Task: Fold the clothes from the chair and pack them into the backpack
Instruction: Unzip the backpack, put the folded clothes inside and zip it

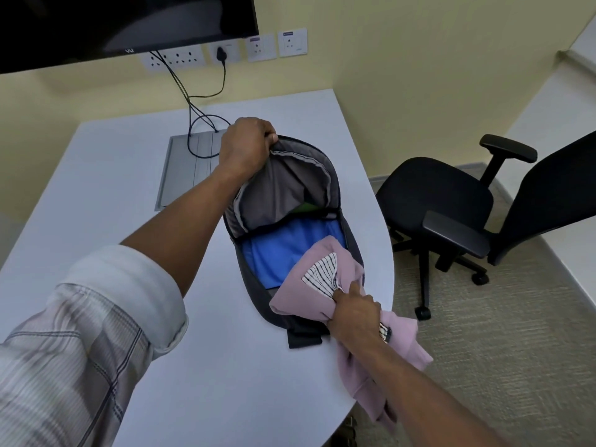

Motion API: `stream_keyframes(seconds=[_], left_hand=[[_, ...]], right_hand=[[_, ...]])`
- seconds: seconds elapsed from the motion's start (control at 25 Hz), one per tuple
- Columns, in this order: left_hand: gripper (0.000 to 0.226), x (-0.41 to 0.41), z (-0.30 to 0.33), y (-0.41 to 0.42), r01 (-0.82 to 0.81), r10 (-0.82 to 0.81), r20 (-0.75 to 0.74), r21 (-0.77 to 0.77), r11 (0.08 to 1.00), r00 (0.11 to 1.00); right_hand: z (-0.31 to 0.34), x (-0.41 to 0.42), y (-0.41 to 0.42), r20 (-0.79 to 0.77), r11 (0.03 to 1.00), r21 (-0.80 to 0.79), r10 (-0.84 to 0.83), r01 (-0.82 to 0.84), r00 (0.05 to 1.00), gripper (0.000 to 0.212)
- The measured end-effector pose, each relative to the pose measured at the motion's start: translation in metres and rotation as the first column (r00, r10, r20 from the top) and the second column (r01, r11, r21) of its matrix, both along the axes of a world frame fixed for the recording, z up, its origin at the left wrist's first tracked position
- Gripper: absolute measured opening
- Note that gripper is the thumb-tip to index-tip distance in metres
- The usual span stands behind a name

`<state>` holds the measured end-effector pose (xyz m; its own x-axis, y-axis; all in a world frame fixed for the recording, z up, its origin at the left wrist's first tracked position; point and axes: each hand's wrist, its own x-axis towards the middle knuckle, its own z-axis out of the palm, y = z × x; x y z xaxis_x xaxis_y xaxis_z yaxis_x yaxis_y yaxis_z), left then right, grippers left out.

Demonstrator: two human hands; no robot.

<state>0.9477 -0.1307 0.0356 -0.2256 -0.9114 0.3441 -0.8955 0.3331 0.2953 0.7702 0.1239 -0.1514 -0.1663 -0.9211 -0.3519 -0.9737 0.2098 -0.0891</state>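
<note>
place: small office or meeting room
signs: white table (113,188); behind it, wall sockets (225,51), mounted screen (122,21); right of it, black swivel chair (467,201)

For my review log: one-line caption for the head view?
Left hand holds the backpack flap open while right hand pushes a pink garment in over a blue one.

Head camera looks steeply down, close over the table (96,175).

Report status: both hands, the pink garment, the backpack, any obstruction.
Left hand grips dark grey backpack flap, holding it open. Right hand grips pink garment with striped lining at the opening. Blue garment already inside. No obstruction.
</note>
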Motion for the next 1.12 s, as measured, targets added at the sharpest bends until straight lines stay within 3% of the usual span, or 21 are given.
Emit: stream_keyframes(seconds=[0.28, 0.52, 0.76, 0.84, 1.0, 1.12], left_hand=[[0.022, 0.014, -0.007, -0.057, -0.028, 0.024, 0.093, 0.038, 0.999, 0.995], [0.021, 0.014, -0.028, -0.088, -0.011, 0.004, 0.067, 0.112, 0.994, 0.998], [0.019, 0.019, -0.031, -0.097, 0.034, -0.048, 0.071, 0.188, 0.982, 0.996], [0.019, 0.02, -0.03, -0.098, 0.041, -0.057, 0.075, 0.202, 0.979, 0.996], [0.02, 0.027, -0.031, -0.1, 0.092, -0.114, 0.088, 0.229, 0.969, 0.99], [0.019, 0.029, -0.028, -0.097, 0.13, -0.148, 0.06, 0.237, 0.963, 0.987]], right_hand=[[0.005, 0.002, -0.016, -0.006, 0.995, 0.102, -0.004, 0.005, 1.0, 0.046], [0.02, 0.005, -0.027, 0.019, 0.988, 0.146, -0.047, 0.044, 0.999, 0.044], [0.062, 0.022, -0.065, 0.052, 0.996, 0.029, -0.084, 0.082, 0.995, 0.046], [0.063, 0.042, -0.098, 0.024, 0.998, 0.034, -0.057, 0.057, 0.998, 0.051], [0.033, 0.072, -0.146, -0.097, 0.972, 0.235, 0.032, -0.009, 0.995, 0.055], [0.016, 0.077, -0.162, -0.165, 0.984, 0.176, 0.062, -0.033, 0.984, 0.052]])
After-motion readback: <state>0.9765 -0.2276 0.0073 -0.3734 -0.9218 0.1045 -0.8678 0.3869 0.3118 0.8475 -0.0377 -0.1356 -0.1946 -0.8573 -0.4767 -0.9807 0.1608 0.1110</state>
